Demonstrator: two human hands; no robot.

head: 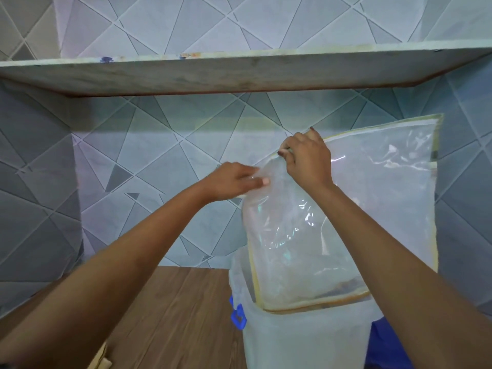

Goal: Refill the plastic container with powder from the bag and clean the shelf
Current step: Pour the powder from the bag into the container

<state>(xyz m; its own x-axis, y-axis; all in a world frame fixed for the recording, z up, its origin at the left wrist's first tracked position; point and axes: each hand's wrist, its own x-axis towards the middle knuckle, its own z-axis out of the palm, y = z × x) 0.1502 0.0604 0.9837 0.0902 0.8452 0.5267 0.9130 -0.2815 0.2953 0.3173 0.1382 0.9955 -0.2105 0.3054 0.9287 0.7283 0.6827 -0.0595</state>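
Above the plastic container (306,339), a clear bag (306,241) stands upended, its lower end resting inside the container's open mouth. The left hand (234,182) pinches the bag's upper left edge, fingers closed on the film. The right hand (306,158) clamps the bag's top edge, fingers curled around it. A small amount of dark powder lies in the bag's lower corner, just above the container rim. A blue latch (237,315) hangs on the container's left side. The container stands on a wooden surface (173,315); a shelf (213,73) runs well above the container.
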